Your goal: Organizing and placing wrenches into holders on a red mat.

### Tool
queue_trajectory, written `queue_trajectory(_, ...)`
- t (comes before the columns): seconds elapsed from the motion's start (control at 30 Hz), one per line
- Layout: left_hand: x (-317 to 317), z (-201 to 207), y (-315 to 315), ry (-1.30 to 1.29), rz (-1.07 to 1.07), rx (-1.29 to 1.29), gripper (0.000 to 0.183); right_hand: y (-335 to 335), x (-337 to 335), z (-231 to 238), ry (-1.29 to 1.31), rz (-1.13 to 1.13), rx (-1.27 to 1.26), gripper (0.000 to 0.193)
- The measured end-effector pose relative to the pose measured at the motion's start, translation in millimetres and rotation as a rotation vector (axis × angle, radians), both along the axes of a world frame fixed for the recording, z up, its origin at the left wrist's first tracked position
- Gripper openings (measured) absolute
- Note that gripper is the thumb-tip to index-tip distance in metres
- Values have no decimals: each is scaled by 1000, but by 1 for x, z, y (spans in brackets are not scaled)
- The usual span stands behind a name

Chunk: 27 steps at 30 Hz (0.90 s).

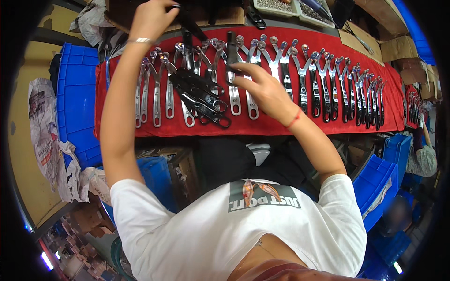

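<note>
My left hand (153, 18) is raised at the upper left, its fingers curled together at the picture's top edge. A long black strip (193, 24) runs close by its fingertips; whether they hold it is unclear. Over the red cloth, my right hand (267, 91) pinches a dark handle sleeve (231, 51) between thumb and fingers. That sleeve lies in line with a silver plier-like handle (235, 100). Left of it, a loose pile of black handle pieces (199, 96) covers some silver handles. Several chrome plier-like tools (303, 77) with forked, knobbed tops lie in a row.
A red cloth (281, 125) covers the bench. Behind it stand a cardboard box (225, 18) and trays of small metal parts (276, 6). Blue crates stand left (77, 103) and lower right (377, 182). At the far right, another person's arm (426, 133) shows beside more tools.
</note>
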<state>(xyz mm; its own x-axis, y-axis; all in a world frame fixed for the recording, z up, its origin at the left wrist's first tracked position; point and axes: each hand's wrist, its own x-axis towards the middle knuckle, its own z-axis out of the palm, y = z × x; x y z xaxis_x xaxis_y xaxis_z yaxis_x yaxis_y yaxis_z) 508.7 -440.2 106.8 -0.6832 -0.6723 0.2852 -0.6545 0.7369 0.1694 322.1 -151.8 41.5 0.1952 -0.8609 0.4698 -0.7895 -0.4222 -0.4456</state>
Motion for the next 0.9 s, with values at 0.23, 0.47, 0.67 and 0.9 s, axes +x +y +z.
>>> queue_trajectory(0.23, 25, -18, 157, 1070, 200, 1428, 29, 105, -65, -14, 203, -124, 67, 27)
queue_trajectory(0.47, -9, -86, 286, 1746, 408, 1909, 17, 120, -62, -29, 271, -54, 120, 26)
queue_trajectory(0.67, -28, -85, 338, 1208, 445, 1934, 36, 122, -62, -31, 387, -65, 87, 18)
queue_trajectory(0.9, -8, -94, 338, 390, -73, 488, 41, 126, -57, -36, 335, -132, 84, 16)
